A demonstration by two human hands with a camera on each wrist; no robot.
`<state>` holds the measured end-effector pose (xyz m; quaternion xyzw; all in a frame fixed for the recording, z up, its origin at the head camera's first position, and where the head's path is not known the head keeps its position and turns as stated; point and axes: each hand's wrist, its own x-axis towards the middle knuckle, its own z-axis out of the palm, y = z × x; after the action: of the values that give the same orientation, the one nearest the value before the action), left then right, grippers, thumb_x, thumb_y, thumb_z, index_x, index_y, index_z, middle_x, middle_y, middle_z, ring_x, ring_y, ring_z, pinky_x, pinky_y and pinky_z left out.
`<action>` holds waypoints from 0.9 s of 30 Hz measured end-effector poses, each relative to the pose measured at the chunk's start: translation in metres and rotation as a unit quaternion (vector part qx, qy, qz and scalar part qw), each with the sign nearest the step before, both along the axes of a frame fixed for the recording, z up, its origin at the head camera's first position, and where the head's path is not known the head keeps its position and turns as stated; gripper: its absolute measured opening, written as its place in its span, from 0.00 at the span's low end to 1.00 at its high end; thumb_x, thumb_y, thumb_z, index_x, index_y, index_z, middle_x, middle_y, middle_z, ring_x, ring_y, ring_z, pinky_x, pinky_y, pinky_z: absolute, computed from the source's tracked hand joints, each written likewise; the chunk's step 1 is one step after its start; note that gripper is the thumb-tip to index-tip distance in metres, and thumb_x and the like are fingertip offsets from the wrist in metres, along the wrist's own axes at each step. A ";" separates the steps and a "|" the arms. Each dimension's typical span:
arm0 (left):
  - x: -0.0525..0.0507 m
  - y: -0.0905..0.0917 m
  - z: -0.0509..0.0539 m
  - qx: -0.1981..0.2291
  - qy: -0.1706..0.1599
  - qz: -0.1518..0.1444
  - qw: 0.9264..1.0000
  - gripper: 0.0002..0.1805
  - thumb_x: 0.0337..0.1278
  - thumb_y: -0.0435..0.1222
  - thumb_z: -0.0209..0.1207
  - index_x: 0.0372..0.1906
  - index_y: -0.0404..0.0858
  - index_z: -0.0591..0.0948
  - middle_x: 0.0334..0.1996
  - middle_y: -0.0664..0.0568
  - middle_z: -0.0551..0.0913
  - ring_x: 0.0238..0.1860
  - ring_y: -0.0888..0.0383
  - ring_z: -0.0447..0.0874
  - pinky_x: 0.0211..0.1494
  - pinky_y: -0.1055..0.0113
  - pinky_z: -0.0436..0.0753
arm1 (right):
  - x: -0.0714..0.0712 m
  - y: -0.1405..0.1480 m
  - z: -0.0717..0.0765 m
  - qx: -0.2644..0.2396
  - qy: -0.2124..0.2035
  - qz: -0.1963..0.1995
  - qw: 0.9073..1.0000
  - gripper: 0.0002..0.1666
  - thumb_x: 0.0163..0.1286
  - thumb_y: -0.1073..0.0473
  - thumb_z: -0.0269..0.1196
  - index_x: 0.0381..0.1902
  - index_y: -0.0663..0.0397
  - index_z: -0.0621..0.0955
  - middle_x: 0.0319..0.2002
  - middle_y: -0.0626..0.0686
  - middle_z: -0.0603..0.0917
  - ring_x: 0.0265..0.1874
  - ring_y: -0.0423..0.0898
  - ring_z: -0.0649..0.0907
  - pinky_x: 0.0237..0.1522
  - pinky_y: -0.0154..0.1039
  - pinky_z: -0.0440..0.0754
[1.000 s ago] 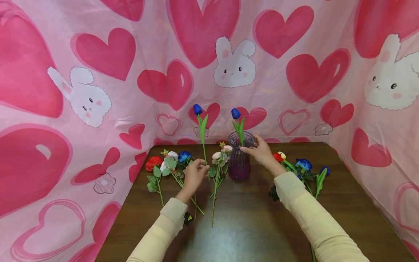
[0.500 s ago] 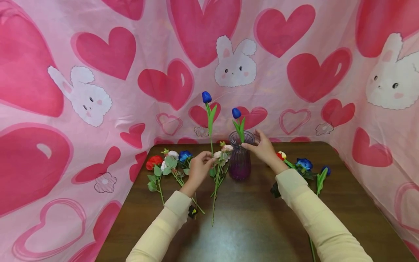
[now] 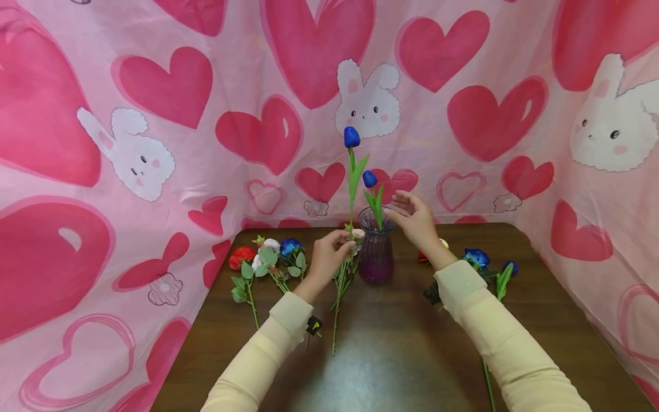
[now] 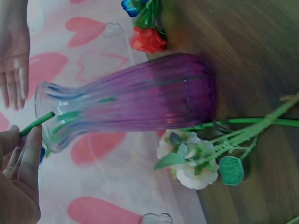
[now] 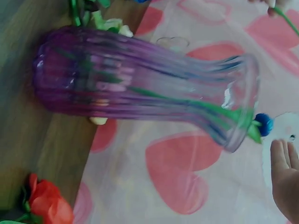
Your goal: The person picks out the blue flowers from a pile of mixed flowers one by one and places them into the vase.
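Pale pink cloth [image 3: 319,137] patterned with red hearts and white rabbit faces fills the upper frame, above a dark brown table [image 3: 391,355]. At centre, two tulips [image 3: 352,137] are blue with green leaves and the ribbed vase [image 3: 377,260] shades from clear lilac to deep purple. A red rose [image 3: 242,257] shows at middle left, pale yellow sleeves [image 3: 259,360] at the bottom.

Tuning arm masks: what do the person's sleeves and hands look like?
Pale-yellow left sleeve and right sleeve, with wide paler cuffs. Left hand and right hand: no gloves. A black object with a yellow mark shows by the left one; a dark object by the right.
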<state>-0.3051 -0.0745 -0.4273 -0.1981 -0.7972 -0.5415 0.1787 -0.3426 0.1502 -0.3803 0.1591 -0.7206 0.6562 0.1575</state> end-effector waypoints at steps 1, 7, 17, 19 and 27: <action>0.000 0.002 0.001 -0.002 0.004 -0.004 1.000 0.07 0.59 0.28 0.64 0.42 0.32 0.83 0.29 0.43 0.85 0.26 0.51 0.86 0.29 0.70 0.84 | 0.001 -0.001 0.002 -0.004 0.006 0.008 1.000 0.31 0.62 0.69 0.68 0.61 0.72 0.71 0.56 0.68 0.77 0.57 0.61 0.76 0.56 0.37 0.76; 0.000 0.016 0.006 -0.018 0.039 -0.028 0.999 0.08 0.58 0.28 0.64 0.43 0.31 0.84 0.28 0.45 0.86 0.26 0.49 0.86 0.29 0.72 0.83 | 0.009 -0.011 0.010 0.011 0.018 0.047 0.999 0.23 0.65 0.67 0.66 0.55 0.74 0.76 0.49 0.72 0.80 0.43 0.42 0.84 0.45 0.28 0.80; 0.002 0.033 0.011 -0.037 0.052 -0.044 0.997 0.08 0.58 0.29 0.64 0.41 0.30 0.84 0.28 0.48 0.86 0.25 0.63 0.84 0.29 0.73 0.82 | 0.021 -0.018 0.017 0.044 -0.024 0.059 0.997 0.21 0.66 0.58 0.67 0.50 0.69 0.80 0.43 0.61 0.85 0.38 0.41 0.84 0.45 0.36 0.82; 0.003 0.034 0.010 -0.038 0.056 -0.047 0.997 0.08 0.58 0.29 0.65 0.41 0.31 0.84 0.28 0.49 0.86 0.25 0.63 0.84 0.29 0.73 0.82 | 0.022 -0.018 0.017 0.029 -0.028 0.067 0.997 0.19 0.67 0.58 0.66 0.49 0.69 0.81 0.42 0.62 0.85 0.38 0.43 0.85 0.45 0.41 0.83; 0.003 0.038 0.007 -0.039 0.065 -0.046 0.996 0.06 0.57 0.29 0.65 0.39 0.33 0.84 0.28 0.49 0.86 0.24 0.64 0.84 0.30 0.75 0.82 | 0.024 -0.017 0.016 0.003 -0.028 0.076 0.997 0.18 0.68 0.59 0.64 0.46 0.71 0.80 0.43 0.72 0.82 0.43 0.61 0.84 0.43 0.40 0.83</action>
<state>-0.3023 -0.0368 -0.4198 -0.2762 -0.7947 -0.5036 0.1966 -0.3183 0.1332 -0.3640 0.1951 -0.7127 0.6682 0.0868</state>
